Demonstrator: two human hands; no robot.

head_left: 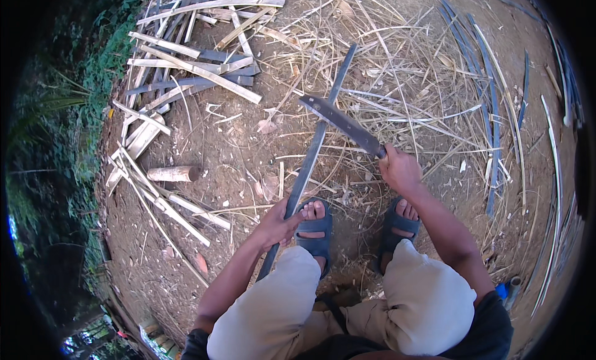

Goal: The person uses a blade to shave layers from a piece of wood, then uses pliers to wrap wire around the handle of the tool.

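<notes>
Brown earth ground point(236, 136) carries everything, and its biggest load is a tangled heap of pale and dark split strips point(205, 75) at upper left, well over a dozen, too overlapped for an exact count. Thin straw-coloured shavings point(410, 105), beyond counting, spread across the upper middle; several long dark slats point(495, 142) lie to the right. Judging by this litter, plenty of splitting and trimming is done, while the piece in hand seems unfinished; how many others remain cannot be told. That piece is one long, flat, dark-grey strip with a pale edge point(309, 158), slanting from the lower middle up to the shavings. One broad, dark metal knife point(347, 127) crosses over it; whether blade and strip touch is unclear. Two dark strapped sandals point(312, 228), both worn, stand to the right of the strip's lower part. One short, pale-brown wooden cylinder point(174, 173) lies at left, near the heap. Of the two hands, the left hand point(277, 226) grasps the strip toward its lower end and the right hand point(400, 172) is clenched round the knife's handle. Smallest is a reddish dry leaf point(202, 262) at lower left.
</notes>
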